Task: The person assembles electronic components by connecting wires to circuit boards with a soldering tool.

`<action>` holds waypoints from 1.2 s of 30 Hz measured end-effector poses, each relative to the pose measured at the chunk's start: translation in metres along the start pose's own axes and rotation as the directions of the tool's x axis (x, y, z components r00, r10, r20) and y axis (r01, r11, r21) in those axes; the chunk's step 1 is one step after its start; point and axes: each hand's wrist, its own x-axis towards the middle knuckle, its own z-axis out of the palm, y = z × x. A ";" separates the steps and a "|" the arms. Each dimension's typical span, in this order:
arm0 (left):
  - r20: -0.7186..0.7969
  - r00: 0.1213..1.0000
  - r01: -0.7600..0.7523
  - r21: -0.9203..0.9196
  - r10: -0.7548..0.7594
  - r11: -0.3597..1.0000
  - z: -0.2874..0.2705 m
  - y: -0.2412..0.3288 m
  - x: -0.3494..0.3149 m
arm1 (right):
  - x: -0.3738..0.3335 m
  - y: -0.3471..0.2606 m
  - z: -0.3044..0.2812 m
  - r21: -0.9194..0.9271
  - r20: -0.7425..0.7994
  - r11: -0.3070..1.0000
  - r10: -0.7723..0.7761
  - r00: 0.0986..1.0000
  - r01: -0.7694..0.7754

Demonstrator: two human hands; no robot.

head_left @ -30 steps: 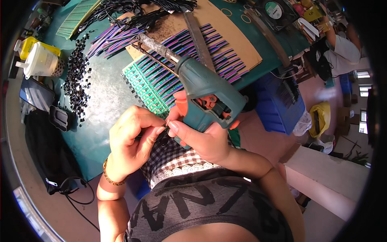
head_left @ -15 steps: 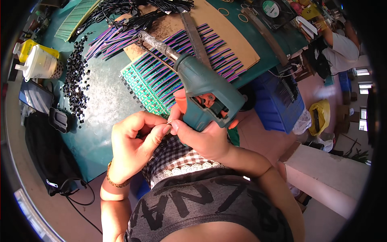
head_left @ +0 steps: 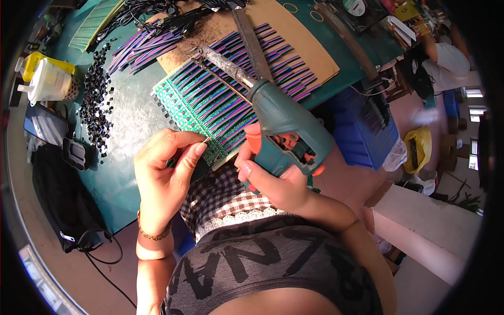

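Note:
My right hand (head_left: 283,191) is wrapped round the handle of a green soldering gun (head_left: 286,113) with an orange trigger. Its metal barrel points to the upper left, above a green circuit board panel (head_left: 184,107). Purple, blue and black wire strips (head_left: 226,92) run from the panel in rows. Beside the panel's near edge, my left hand (head_left: 163,168) is closed, thumb and forefinger pinching a thin, pale wire-like piece (head_left: 206,140); its exact kind is too small to tell. A flat metal bar (head_left: 252,44) lies across the wire strips.
Small black components (head_left: 96,105) are heaped at the left, near a lidded plastic cup (head_left: 50,81) and a phone (head_left: 46,125). Black cables (head_left: 152,21) and loose wire strips lie at the back. Brown cardboard (head_left: 310,52) sits under the strips. A blue crate (head_left: 362,136) stands at the right.
My hands have drawn apart. The right hand and soldering gun have shifted to the right and slightly down, while the left hand has moved slightly left and up with its pinch kept.

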 end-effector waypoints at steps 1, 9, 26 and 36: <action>-0.009 0.990 0.140 -0.119 -0.143 0.983 0.005 0.001 -0.002 | 0.001 0.005 -0.007 -0.055 0.062 0.989 -0.133 0.989 0.137; 0.029 0.970 0.242 -0.196 -0.241 0.950 0.007 -0.002 -0.005 | -0.026 -0.012 -0.039 -0.255 0.134 0.962 -0.063 0.989 0.095; 0.229 0.937 0.270 0.012 -0.266 0.963 -0.001 -0.001 0.007 | -0.092 -0.038 -0.093 -0.718 0.300 0.690 0.187 0.936 0.093; 0.238 0.925 0.309 -0.022 -0.295 0.951 -0.002 -0.004 0.008 | -0.073 -0.049 -0.086 -0.694 0.307 0.719 0.326 0.894 -0.024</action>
